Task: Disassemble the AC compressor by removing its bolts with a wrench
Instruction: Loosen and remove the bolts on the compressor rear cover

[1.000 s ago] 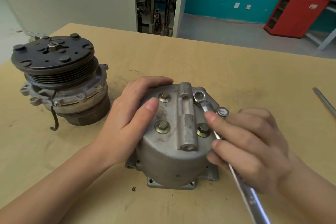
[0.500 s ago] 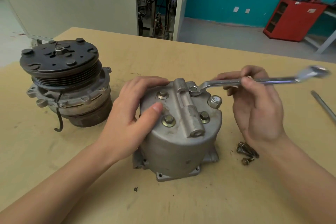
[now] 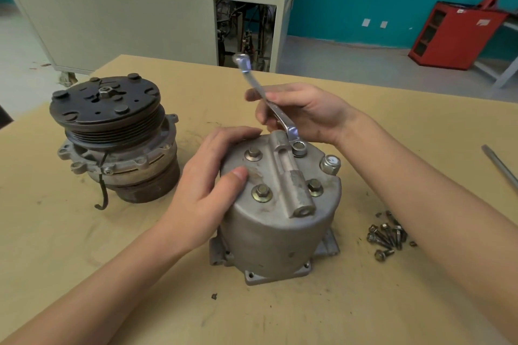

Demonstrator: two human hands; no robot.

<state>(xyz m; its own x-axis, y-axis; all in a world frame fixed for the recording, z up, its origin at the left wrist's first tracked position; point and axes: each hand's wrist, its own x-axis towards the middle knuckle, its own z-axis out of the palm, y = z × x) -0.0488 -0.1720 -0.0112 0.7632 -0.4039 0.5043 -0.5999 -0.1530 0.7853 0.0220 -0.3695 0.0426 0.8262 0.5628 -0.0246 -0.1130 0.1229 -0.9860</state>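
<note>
Right hand: I'm seeing my right hand (image 3: 305, 112) gripping the ring wrench (image 3: 276, 112), fingers curling round its shank.
Wrench: its ring end is sitting over the far bolt (image 3: 298, 147); the handle is pointing up and away.
Left hand: my left hand (image 3: 213, 176) is gripping the compressor housing (image 3: 274, 227), thumb pressing on top.
Housing: standing mid-table (image 3: 392, 126).
Removed bolts (image 3: 388, 235): lying right of the housing.
Clutch pulley section (image 3: 112, 134): standing apart, left.

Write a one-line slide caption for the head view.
Right hand holds a wrench seated on a top bolt of the compressor housing while the left hand steadies it.
</note>
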